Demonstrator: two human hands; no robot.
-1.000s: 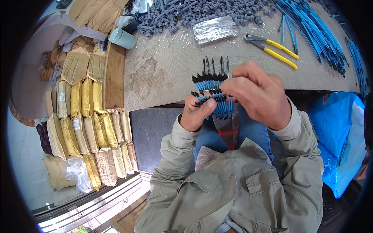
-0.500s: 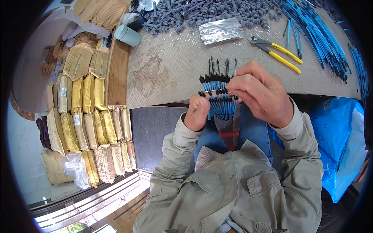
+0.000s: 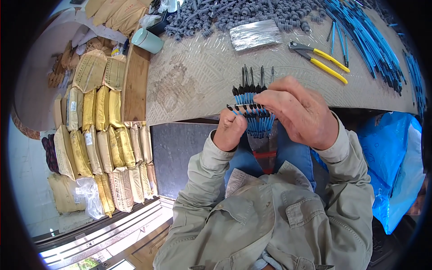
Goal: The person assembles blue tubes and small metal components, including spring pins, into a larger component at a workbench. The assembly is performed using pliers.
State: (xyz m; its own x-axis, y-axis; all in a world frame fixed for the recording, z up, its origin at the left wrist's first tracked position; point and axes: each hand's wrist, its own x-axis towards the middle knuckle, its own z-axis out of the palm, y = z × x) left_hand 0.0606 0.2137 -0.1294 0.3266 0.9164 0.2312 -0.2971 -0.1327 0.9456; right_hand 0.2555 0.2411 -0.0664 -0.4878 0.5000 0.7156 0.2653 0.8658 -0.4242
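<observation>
A row of thin blue tubes with black ends [image 3: 259, 126] is held just beyond the table's near edge, above my lap. Across it runs a thin silvery wire [image 3: 233, 105], with several black tube ends along it. My left hand [image 3: 228, 131] grips the left side of the row, thumb and fingers closed. From the right, my right hand [image 3: 302, 112] has its fingertips pinched at the wire and the tube ends, and it hides the right part of the row. Thin dark tips stand up from the far side of the bunch.
On the table [image 3: 198, 85] lie yellow-handled pliers [image 3: 330, 67], a stack of silvery wires [image 3: 255, 35], grey plastic fittings [image 3: 252, 11] and many blue tubes [image 3: 371, 49]. A pale green cup [image 3: 147, 41] stands left. Packed bags [image 3: 103, 108] fill the left side; a blue plastic bag [image 3: 389, 157] is at right.
My right hand has moved left over the row, covering more of the tube ends. The wire's left end reaches slightly further left. My left hand stays nearly in place.
</observation>
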